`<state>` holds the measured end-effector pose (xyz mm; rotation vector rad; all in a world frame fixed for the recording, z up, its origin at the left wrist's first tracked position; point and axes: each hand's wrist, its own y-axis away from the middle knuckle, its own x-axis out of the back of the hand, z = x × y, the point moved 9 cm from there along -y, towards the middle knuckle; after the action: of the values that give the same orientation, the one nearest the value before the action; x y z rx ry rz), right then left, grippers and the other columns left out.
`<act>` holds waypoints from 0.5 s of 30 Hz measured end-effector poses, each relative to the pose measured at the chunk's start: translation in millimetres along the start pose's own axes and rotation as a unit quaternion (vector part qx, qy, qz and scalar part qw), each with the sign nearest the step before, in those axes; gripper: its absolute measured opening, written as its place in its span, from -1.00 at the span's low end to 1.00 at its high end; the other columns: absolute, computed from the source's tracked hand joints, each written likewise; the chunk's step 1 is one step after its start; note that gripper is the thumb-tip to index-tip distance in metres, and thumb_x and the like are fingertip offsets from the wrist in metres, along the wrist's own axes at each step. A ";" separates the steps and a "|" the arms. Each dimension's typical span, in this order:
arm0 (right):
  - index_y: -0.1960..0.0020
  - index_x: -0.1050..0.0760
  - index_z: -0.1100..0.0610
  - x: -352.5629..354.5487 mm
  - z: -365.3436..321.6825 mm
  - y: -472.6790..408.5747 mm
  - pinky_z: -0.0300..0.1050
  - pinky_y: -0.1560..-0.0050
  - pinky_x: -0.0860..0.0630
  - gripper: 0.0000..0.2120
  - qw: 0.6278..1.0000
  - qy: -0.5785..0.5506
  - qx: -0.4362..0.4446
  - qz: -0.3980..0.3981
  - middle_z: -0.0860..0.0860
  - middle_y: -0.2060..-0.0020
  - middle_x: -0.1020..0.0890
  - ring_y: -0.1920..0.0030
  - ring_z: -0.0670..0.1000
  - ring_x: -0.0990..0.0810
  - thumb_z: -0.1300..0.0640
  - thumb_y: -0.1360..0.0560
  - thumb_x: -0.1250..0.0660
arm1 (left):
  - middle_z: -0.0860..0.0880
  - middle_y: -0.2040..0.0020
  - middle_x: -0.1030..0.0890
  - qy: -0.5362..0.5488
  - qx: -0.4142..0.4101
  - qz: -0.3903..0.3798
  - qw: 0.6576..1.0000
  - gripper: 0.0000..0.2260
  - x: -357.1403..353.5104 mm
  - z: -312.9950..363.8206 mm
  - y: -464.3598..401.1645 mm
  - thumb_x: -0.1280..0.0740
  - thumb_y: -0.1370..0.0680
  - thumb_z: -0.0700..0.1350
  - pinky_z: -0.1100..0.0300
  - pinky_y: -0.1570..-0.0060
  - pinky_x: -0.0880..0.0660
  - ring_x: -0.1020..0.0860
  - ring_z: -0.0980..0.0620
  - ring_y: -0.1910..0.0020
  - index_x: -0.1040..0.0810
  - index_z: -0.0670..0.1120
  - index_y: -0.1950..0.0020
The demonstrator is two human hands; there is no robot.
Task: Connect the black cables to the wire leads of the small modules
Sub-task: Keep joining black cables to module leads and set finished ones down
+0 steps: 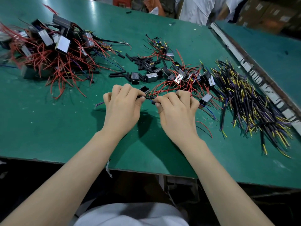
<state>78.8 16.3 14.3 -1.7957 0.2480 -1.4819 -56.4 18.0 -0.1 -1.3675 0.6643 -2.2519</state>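
**Joint held between two pinches, just above the mat**

The left hand [123, 106] has its fingers curled, pinching a black cable [141, 96] whose end points right. The right hand [176, 110] is curled too, pinching a short black sleeve [153, 103] with blue wire showing beside it. The two pinches sit nearly touching, so the joint lies between the thumbs, its long axis running left to right across the body. Neither hand is nearer; both meet at the middle. Whether the bare ends already touch cannot be told, since fingers cover them.

A module [145, 90] sits just behind the left fingertips, its red leads [162, 88] arching right over the right knuckles. My guess is that the coming move is a push or twist along that left-right line.

Around them: more modules [177, 74] tangled in red wire just beyond the hands, loose black sleeves [140, 61] behind, a cable bundle [247, 101] to the right, and a larger heap [48, 51] far left on the green table [48, 128]. The red leads crowding the right hand could snag.
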 end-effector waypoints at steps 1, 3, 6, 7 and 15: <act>0.02 -0.62 0.04 -0.7 -0.5 -1.4 0.00 -0.03 -0.16 -0.85 1.000 0.002 0.002 -0.002 -0.06 0.13 -0.62 -0.05 0.04 -0.28 0.12 -0.55 -0.26 | -0.02 0.13 -0.53 0.001 0.000 0.001 1.000 -0.88 -0.2 0.0 -0.3 -0.29 -0.54 -0.08 0.19 0.12 -0.02 -0.42 -0.15 0.02 -0.60 -0.06 0.03; 0.02 -0.62 0.04 -1.0 -2.3 -3.7 0.00 -0.01 -0.16 -0.87 1.000 0.000 0.002 0.001 -0.06 0.13 -0.62 -0.05 0.04 -0.30 0.12 -0.55 -0.28 | -0.01 0.13 -0.51 0.008 -0.004 -0.002 1.000 -0.87 -1.3 0.1 -0.6 -0.28 -0.54 -0.08 0.19 0.14 0.00 -0.42 -0.14 0.02 -0.60 -0.05 0.03; 0.04 -0.62 0.04 -1.4 -4.2 -3.5 -0.01 0.00 -0.16 -0.89 1.000 -0.006 -0.014 0.011 -0.07 0.14 -0.63 -0.04 0.10 -0.45 0.12 -0.54 -0.31 | 0.00 0.14 -0.50 0.016 -0.004 -0.012 1.000 -0.88 -3.5 -1.4 -0.2 -0.28 -0.54 -0.07 0.18 0.16 0.01 -0.41 -0.13 0.02 -0.60 -0.03 0.04; 0.04 -0.62 0.05 -0.9 -4.8 -2.8 -0.01 0.01 -0.17 -0.89 1.000 -0.010 -0.023 0.017 -0.07 0.15 -0.63 -0.01 0.13 -0.50 0.11 -0.53 -0.31 | 0.01 0.14 -0.50 0.019 0.003 -0.014 1.000 -0.88 -4.1 -2.9 -0.3 -0.28 -0.54 -0.06 0.18 0.16 0.01 -0.41 -0.13 0.01 -0.60 -0.03 0.03; -0.01 -0.61 0.01 4.7 2.5 3.4 0.03 -0.04 -0.22 -0.83 0.996 -0.041 -0.067 0.040 -0.11 0.10 -0.63 -0.04 0.09 -0.53 -0.03 -0.47 -0.39 | 0.03 0.14 -0.50 0.042 0.021 -0.014 0.999 -0.86 -4.6 -7.0 -0.6 -0.28 -0.53 -0.04 0.19 0.17 0.01 -0.41 -0.12 0.01 -0.60 -0.03 0.04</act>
<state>83.5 12.3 15.5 -1.9257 0.3820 -1.3615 -60.8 22.4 -5.7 -1.2760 0.6248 -2.3432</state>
